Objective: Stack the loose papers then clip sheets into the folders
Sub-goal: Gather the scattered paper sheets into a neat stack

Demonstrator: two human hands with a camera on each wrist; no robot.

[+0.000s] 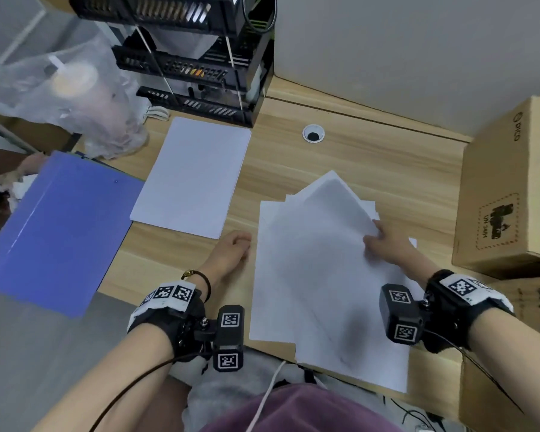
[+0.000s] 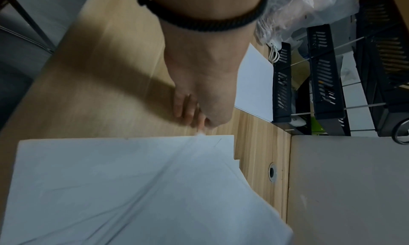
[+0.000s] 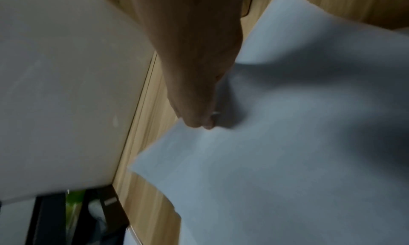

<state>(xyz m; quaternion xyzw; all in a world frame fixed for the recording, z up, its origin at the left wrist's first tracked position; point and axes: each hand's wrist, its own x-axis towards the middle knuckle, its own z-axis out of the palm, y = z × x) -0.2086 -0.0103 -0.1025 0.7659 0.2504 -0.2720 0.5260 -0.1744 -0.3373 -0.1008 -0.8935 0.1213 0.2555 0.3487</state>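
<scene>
A skewed pile of loose white papers (image 1: 318,275) lies on the wooden desk (image 1: 371,163) in front of me. My right hand (image 1: 384,241) grips the right edge of the top sheet, thumb on top, and the sheet is raised and tilted. In the right wrist view the right hand (image 3: 199,91) holds the bowed top sheet (image 3: 287,161). My left hand (image 1: 234,247) is at the pile's left edge. In the left wrist view, its fingers (image 2: 194,115) pinch the edge of a sheet of the pile (image 2: 132,187). A neat white stack (image 1: 194,176) lies at upper left. A blue folder (image 1: 60,226) lies closed at the left, overhanging the desk edge.
A black tiered file tray (image 1: 194,73) stands at the back, with a plastic bag holding a cup (image 1: 75,88) to its left. A cardboard box (image 1: 505,188) stands at the right edge. A cable hole (image 1: 313,134) sits behind the pile. A grey partition closes the back.
</scene>
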